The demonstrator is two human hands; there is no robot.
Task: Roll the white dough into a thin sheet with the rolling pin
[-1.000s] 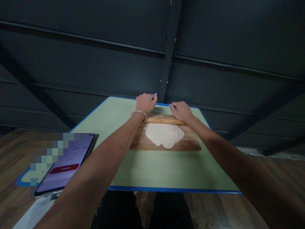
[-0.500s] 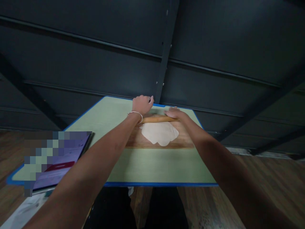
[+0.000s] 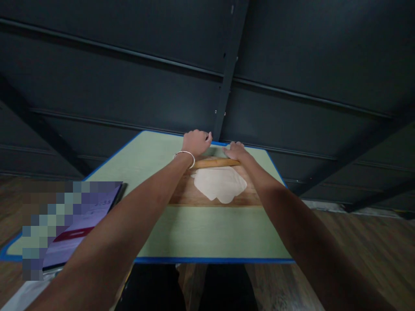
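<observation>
A flat sheet of pale dough [image 3: 219, 183] lies on a wooden board [image 3: 181, 196] on a green table with a blue edge [image 3: 201, 233]. A wooden rolling pin [image 3: 215, 163] rests across the far edge of the dough. My left hand [image 3: 195, 142], with a silver bangle on the wrist, presses down on the pin's left end, fingers curled forward. My right hand [image 3: 236, 150] lies palm down on the pin's right end, fingers stretched ahead. Both arms reach straight out over the table.
A phone with a lit screen [image 3: 79, 224] leans at the table's near left corner. A dark panelled wall [image 3: 227, 86] stands right behind the table's far edge. Wooden floor [image 3: 340, 259] shows on both sides.
The rolling pin has stayed at the dough's far edge, with both hands shifting slightly on it. The view has swayed a little left and back.
</observation>
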